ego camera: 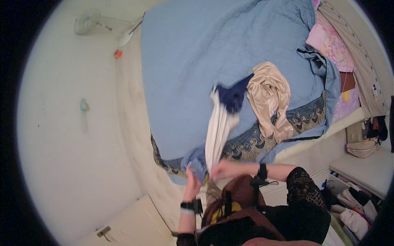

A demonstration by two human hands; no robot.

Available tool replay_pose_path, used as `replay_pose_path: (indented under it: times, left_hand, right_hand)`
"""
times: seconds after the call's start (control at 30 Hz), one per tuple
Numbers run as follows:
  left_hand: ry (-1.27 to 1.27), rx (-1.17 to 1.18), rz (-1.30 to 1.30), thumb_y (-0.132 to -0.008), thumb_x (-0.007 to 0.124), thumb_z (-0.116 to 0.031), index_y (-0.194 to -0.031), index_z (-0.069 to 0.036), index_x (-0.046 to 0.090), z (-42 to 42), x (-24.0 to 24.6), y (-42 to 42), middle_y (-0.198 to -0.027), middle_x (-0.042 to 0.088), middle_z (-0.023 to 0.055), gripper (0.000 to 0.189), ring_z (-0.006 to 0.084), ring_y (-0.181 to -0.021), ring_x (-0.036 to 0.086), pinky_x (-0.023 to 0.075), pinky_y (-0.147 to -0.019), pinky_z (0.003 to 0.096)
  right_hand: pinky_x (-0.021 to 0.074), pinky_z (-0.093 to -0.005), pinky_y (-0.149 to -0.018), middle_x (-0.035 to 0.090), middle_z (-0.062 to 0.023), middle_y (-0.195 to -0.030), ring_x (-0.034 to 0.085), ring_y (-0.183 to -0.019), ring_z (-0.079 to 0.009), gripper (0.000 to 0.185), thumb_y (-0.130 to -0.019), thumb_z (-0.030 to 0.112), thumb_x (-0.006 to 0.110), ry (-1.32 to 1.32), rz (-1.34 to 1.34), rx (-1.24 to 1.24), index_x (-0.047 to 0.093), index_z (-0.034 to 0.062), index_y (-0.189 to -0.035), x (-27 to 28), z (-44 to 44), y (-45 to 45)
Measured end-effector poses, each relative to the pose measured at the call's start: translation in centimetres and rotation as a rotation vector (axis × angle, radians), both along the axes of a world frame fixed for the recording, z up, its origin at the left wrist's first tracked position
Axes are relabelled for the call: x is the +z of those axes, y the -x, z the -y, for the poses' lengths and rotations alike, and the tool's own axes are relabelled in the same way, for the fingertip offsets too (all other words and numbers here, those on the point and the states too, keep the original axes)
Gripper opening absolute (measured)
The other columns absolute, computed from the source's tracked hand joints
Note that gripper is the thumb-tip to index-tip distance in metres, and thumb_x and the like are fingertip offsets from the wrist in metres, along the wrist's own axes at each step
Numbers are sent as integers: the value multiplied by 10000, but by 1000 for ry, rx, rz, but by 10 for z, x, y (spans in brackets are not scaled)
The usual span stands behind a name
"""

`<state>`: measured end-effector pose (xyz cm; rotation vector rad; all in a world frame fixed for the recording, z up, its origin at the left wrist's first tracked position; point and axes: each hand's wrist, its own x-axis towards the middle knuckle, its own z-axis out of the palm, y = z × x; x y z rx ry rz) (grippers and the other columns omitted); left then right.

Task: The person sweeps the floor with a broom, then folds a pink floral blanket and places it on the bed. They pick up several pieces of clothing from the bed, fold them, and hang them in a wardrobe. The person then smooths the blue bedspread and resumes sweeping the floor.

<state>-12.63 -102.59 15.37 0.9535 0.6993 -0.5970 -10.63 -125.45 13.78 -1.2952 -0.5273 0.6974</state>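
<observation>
A white garment point(219, 129), blurred, stretches from the bed toward me; my right hand point(226, 169) grips its near end. Dark navy cloth point(231, 95) lies at the garment's far end, partly over the blue bedspread point(190, 61). My left hand point(193, 186) is at the bed's near edge, its thumb against a bunched blue cloth point(197, 163); its other fingers are partly hidden. To the right of the white garment, a crumpled beige satin garment point(269, 92) rests across the bedspread and its patterned border.
Pink floral bedding point(332, 46) lies by the headboard point(357, 49). At right, an open drawer point(354, 209) holds clothes, below a white surface with a beige pouch point(363, 148). A door point(132, 224) with a handle is at lower left, and a fan point(88, 22) at upper left.
</observation>
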Motion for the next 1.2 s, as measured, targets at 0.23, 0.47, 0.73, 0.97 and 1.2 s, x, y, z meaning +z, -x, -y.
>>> replay_pose_path:
  times: [0.23, 0.47, 0.73, 0.97, 1.2]
  left_hand:
    - [-437, -285, 421, -833, 427, 1, -947, -22, 640, 12, 0, -1, -974, 625, 31, 243, 116, -889, 560, 416, -835, 247]
    - [-632, -178, 466, -833, 510, -33, -847, -30, 641, -74, 36, 45, -858, 619, 9, 132, 96, -835, 546, 413, -764, 234]
    - [-899, -14, 435, -870, 512, -59, -842, -20, 641, -206, 71, 99, -851, 623, 4, 138, 87, -831, 540, 408, -767, 226]
    - [-996, 119, 415, -867, 519, -34, -906, -5, 655, -329, 78, 158, -910, 640, 29, 144, 114, -876, 557, 421, -796, 242]
    - [-749, -79, 541, -788, 673, -146, -1371, -62, 375, -393, 54, 183, -1284, 488, 109, 660, 195, -1137, 487, 384, -956, 318]
  right_hand:
    - [466, -327, -691, 586, -84, -825, 582, -804, -200, 76, -805, 98, 597, 338, 223, -26, 610, 40, -851, -9, 0, 56]
    - [312, -451, -976, 447, -173, -1280, 407, -1178, -358, 825, -680, 305, 745, 1155, 493, 13, 323, 37, -1336, -126, 14, 21]
    - [462, -441, -811, 585, -250, -990, 595, -919, -361, 720, -771, 278, 700, 1457, 35, -331, 300, 141, -1353, -242, -13, 111]
    - [464, -323, -591, 616, -51, -851, 557, -704, -146, 147, -774, 40, 662, 345, -826, -806, 639, 34, -919, -181, -130, 48]
    - [447, -333, -883, 607, -70, -1039, 573, -959, -188, 176, -845, 62, 580, -533, -823, -266, 573, 38, -1019, 91, -351, 38]
